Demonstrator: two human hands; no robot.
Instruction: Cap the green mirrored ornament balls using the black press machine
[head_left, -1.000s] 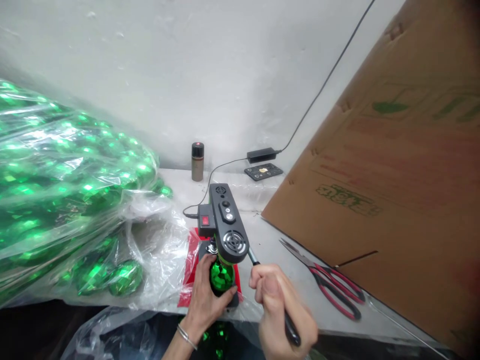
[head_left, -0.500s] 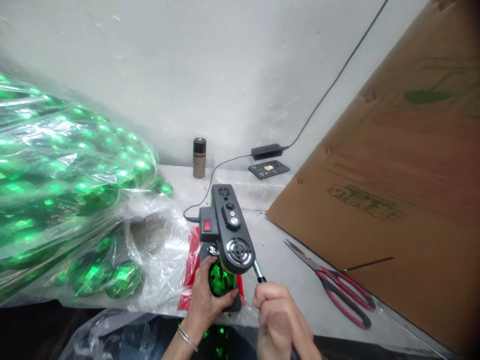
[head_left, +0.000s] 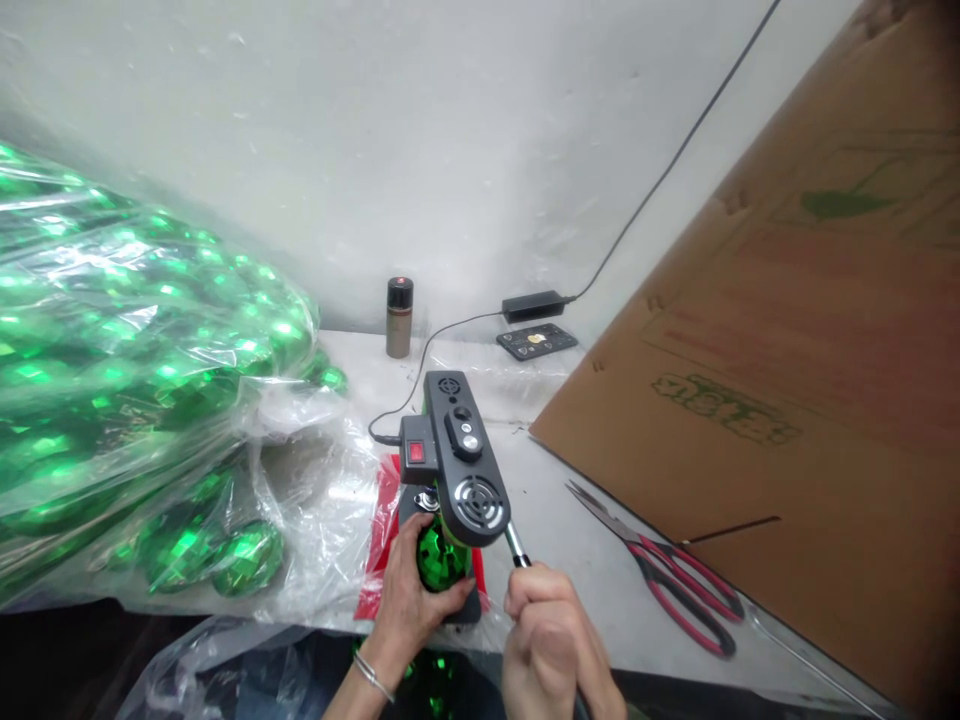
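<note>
Since 1 second ago, we have brought the black press head (head_left: 469, 460) lower in view, and it now overlaps more of the green faceted ball (head_left: 442, 562). Our right hand (head_left: 559, 640) has dropped with the lever (head_left: 517, 548); we see more of its silvery rod above the fist, while its black end, which poked out below our grip, is now mostly hidden. Our view has shifted slightly too: the cardboard box (head_left: 750, 330), scissors (head_left: 671, 575) and phone (head_left: 537, 341) appear a little farther right.
</note>
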